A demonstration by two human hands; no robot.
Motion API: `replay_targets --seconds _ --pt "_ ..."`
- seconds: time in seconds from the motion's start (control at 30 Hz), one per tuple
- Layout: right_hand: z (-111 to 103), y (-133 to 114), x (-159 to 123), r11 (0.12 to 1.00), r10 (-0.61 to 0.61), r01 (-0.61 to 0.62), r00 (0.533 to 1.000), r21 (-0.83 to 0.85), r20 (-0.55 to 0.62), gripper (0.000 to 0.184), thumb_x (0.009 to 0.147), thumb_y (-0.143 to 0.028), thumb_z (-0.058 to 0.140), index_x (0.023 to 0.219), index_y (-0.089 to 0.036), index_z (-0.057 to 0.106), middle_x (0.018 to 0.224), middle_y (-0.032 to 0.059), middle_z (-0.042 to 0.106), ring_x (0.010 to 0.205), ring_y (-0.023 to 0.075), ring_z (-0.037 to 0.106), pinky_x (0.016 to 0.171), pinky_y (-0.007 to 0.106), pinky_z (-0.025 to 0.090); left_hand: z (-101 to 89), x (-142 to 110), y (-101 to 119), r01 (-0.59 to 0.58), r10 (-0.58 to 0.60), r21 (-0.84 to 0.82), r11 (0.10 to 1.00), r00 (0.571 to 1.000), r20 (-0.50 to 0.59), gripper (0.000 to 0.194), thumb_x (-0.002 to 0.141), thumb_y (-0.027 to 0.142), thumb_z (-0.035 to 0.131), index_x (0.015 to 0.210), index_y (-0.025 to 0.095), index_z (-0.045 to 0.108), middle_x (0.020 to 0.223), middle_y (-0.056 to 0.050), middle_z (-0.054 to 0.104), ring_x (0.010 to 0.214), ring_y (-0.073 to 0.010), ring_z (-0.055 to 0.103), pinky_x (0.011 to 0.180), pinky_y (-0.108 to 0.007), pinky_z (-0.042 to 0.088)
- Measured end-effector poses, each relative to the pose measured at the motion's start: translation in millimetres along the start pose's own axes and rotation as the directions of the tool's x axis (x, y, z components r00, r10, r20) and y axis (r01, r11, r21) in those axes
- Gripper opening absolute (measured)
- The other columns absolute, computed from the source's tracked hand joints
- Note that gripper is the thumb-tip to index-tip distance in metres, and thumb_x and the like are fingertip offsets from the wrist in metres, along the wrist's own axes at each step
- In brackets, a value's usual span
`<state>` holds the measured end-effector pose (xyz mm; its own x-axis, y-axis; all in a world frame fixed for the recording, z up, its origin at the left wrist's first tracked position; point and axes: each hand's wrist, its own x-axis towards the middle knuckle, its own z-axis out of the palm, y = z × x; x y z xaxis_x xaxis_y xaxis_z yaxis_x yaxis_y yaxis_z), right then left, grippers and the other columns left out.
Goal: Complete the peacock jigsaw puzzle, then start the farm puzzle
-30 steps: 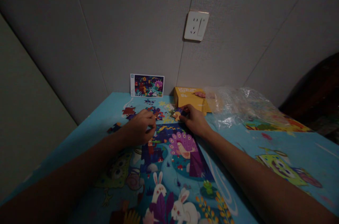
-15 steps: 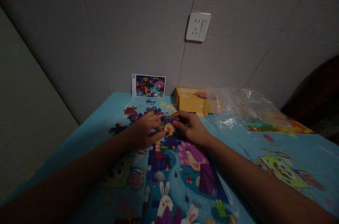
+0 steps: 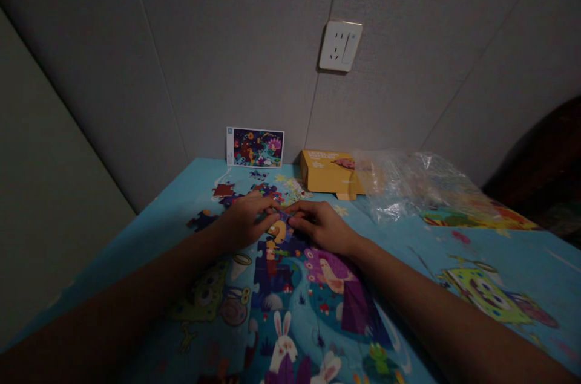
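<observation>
Puzzle piece (image 3: 278, 230) partly covered by fingers (image 3: 301, 225); assembled puzzle (image 3: 300, 296) cut off below.

Puzzle piece (image 3: 278, 231) in purple and seemingly orange, box (image 3: 330, 182) in yellow

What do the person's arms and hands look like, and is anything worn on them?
The left forearm and right forearm show no sleeves, each tapering toward the wrist. The left hand and right hand are ungloved. No watch, bracelet or ring shows, though dim light hides fine details.
</observation>
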<state>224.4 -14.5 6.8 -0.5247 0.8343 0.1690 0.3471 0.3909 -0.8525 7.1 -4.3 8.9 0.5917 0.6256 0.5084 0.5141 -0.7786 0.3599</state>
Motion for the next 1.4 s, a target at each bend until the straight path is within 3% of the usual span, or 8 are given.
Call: replay_targets --seconds 0.17,0.5,0.63,0.83,0.93,1.03,1.13,1.4 --pt "-0.6 2.2 1.0 0.999 -0.010 0.009 1.000 -0.050 -0.010 0.026 0.087 -0.031 0.057 0.103 -0.014 0.068 0.072 0.0003 0.065 0.061 0.0112 0.052 0.057 0.022 0.038 -1.6 -2.3 1.6 -0.026 0.026 -0.007 1.000 0.998 0.059 0.023 0.087 0.017 0.056 0.109 0.015 0.061 0.081 -0.002 0.065 0.083 -0.0179 0.059 0.074 -0.029 0.044" --pt "-1.5 3.7 2.2 0.999 0.014 -0.014 1.000 -0.050 -0.002 0.025 0.087 -0.033 0.057 0.097 -0.013 0.068 0.064 -0.0018 0.055 0.057 0.0105 0.046 0.052 0.022 0.033 -3.1 -0.3 2.7 -0.031 0.030 0.008 0.999 0.998 0.053 0.012 0.086 0.019 0.058 0.075 0.016 0.060 0.071 -0.002 0.062 0.076 -0.0161 0.055 0.069 -0.026 0.041" --pt "-1.2 3.4 2.8 0.998 0.003 -0.002 1.000 -0.055 0.024 0.024 0.087 -0.033 0.058 0.090 -0.012 0.068 0.065 -0.0014 0.054 0.058 0.0100 0.044 0.052 0.022 0.032 -2.0 -0.9 2.5 -0.022 0.022 -0.010 1.000 0.997 0.075 0.013 0.086 0.019 0.057 0.073 0.016 0.059 0.069 -0.001 0.060 0.074 -0.0154 0.055 0.067 -0.025 0.040" --pt "-1.6 2.0 0.5 0.992 -0.006 0.014 0.998 -0.125 0.060 0.034 0.088 -0.039 0.055 0.064 -0.014 0.057 0.056 -0.0040 0.044 0.054 0.0084 0.037 0.050 0.023 0.027 -1.0 -0.6 -0.3 0.050 -0.050 0.007 0.999 0.998 -0.041 0.012 0.086 0.019 0.056 0.075 0.015 0.057 0.071 -0.001 0.057 0.069 -0.0141 0.053 0.064 -0.025 0.038" --pt "-2.1 2.5 0.9 0.990 -0.017 0.026 0.998 -0.142 0.065 0.035 0.088 -0.039 0.054 0.063 -0.015 0.054 0.055 -0.0045 0.042 0.054 0.0083 0.035 0.050 0.023 0.025 -1.6 -0.6 -0.6 0.024 -0.024 -0.014 1.000 1.000 0.006 0.012 0.085 0.017 0.055 0.074 0.015 0.057 0.070 -0.001 0.058 0.069 -0.0140 0.054 0.064 -0.025 0.039" --pt "-2.0 3.3 2.1 0.986 -0.011 0.019 0.999 -0.168 0.051 0.035 0.089 -0.039 0.053 0.063 -0.015 0.054 0.054 -0.0051 0.039 0.053 0.0083 0.033 0.049 0.024 0.024 -1.8 -1.5 0.6 -0.014 0.019 -0.065 0.998 0.997 0.073 0.005 0.083 0.014 0.056 0.085 0.015 0.061 0.071 0.000 0.060 0.069 -0.0134 0.055 0.065 -0.025 0.040" --pt "-1.0 4.1 2.6 0.978 -0.012 0.021 0.999 -0.208 0.044 0.035 0.089 -0.039 0.053 0.063 -0.015 0.055 0.054 -0.0052 0.039 0.053 0.0083 0.033 0.049 0.024 0.024 -1.4 -3.4 1.9 -0.051 0.060 -0.097 0.994 0.994 0.092 0.024 0.081 0.012 0.056 0.105 0.014 0.061 0.073 0.000 0.062 0.070 -0.0139 0.056 0.067 -0.025 0.042" --pt "-0.7 5.2 3.7 0.968 -0.035 0.046 0.998 -0.247 0.050 0.036 0.090 -0.041 0.052 0.067 -0.014 0.060 0.056 -0.0043 0.043 0.054 0.0087 0.036 0.051 0.024 0.025 -1.4 -4.0 2.1 -0.061 0.074 -0.101 0.993 0.989 0.129 0.020 0.083 0.015 0.056 0.101 0.016 0.065 0.074 -0.001 0.063 0.071 -0.0146 0.056 0.068 -0.026 0.042"
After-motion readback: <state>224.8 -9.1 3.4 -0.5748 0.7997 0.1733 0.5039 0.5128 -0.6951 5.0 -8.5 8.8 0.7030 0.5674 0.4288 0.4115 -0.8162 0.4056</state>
